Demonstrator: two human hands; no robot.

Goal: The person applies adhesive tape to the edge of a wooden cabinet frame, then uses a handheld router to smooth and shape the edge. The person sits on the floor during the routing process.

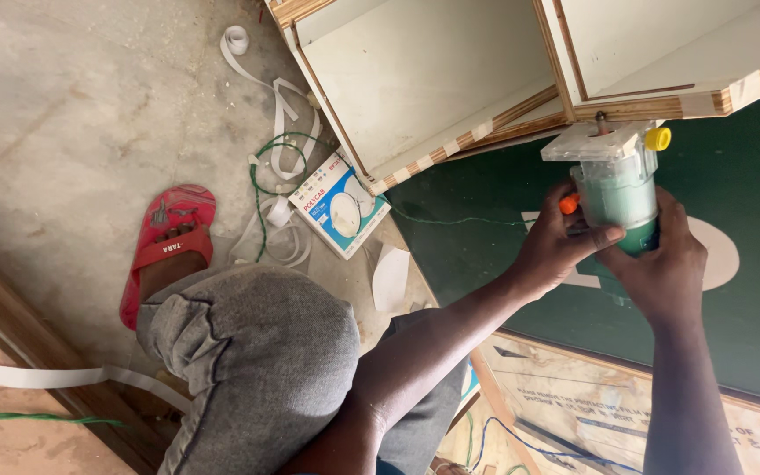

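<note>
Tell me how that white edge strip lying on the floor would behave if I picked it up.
The white edge strip is probably floppy: it lies in loose curls and loops. It looks thin and flat, so likely light. One end is wound in a small coil, which may unroll or trail and snag on the green cord beside it.

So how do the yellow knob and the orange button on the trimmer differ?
The yellow knob sits high by the clear base, clear of both hands; the orange button sits lower on the trimmer body, against the left hand. The yellow knob shows whole; the orange button is partly covered. Both are small, bright and rounded.
</note>
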